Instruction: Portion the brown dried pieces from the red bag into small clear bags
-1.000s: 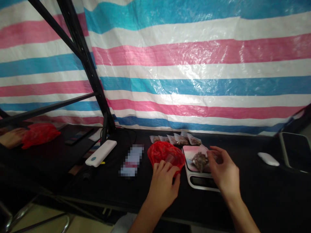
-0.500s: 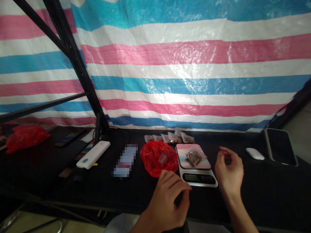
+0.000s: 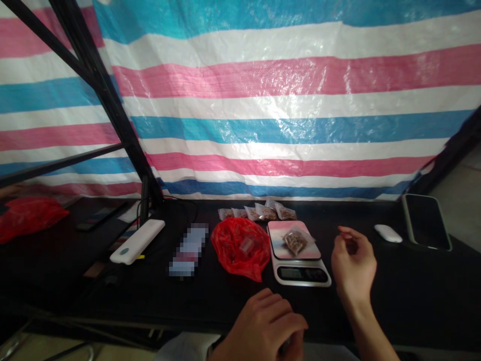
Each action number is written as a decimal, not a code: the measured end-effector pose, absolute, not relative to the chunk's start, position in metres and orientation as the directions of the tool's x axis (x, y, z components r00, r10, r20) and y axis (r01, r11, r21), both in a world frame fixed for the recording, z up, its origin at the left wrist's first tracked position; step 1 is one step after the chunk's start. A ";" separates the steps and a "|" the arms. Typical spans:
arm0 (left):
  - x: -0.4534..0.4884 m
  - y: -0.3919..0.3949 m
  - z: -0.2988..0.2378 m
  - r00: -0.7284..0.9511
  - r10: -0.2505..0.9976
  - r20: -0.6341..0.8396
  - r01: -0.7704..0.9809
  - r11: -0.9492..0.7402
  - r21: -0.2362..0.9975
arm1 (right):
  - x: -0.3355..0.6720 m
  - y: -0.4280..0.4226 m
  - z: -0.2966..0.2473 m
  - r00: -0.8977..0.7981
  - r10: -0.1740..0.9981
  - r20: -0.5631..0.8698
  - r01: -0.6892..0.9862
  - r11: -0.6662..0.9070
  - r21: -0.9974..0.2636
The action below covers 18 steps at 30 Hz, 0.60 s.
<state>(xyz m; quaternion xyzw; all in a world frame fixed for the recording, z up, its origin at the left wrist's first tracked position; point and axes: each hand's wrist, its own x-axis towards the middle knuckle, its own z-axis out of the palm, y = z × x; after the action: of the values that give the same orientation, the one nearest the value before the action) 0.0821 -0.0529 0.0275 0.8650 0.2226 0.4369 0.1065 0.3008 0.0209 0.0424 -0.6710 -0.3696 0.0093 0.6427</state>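
A small clear bag of brown pieces lies on the plate of a white kitchen scale on the black table. An open red plastic bag sits just left of the scale. My right hand hovers to the right of the scale, fingers loosely curled and apart, with nothing in them. My left hand is low at the table's front edge, fingers closed together; something dark shows under them that I cannot make out.
Several small filled bags lie in a row behind the scale. A white power bank and a blurred packet lie left of it. At the right are a white mouse and a dark phone. Black frame poles stand at the left; another red bag lies far left.
My right hand let go of the small bag on the scale and drew back to the right. My left hand left the red bag and pulled back to the table edge.
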 end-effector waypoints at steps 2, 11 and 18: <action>0.081 -0.054 0.028 0.528 0.496 0.689 0.307 -0.868 0.390 | 0.302 0.022 0.039 0.702 0.551 0.452 0.484 0.096 -0.870; 0.090 -0.055 0.023 0.536 0.489 0.688 0.290 -0.872 0.393 | 0.303 0.021 0.032 0.461 0.618 0.637 0.707 0.178 -0.685; 0.094 -0.054 0.033 0.436 0.578 0.690 0.359 -0.814 0.456 | 0.274 0.012 0.029 0.131 0.756 0.642 0.943 0.105 -0.317</action>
<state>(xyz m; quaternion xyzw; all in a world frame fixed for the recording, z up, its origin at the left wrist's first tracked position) 0.0936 -0.0545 0.0329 0.8385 0.2795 0.4518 0.1212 0.2738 0.0118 0.0292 -0.6566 -0.6466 -0.1274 0.3668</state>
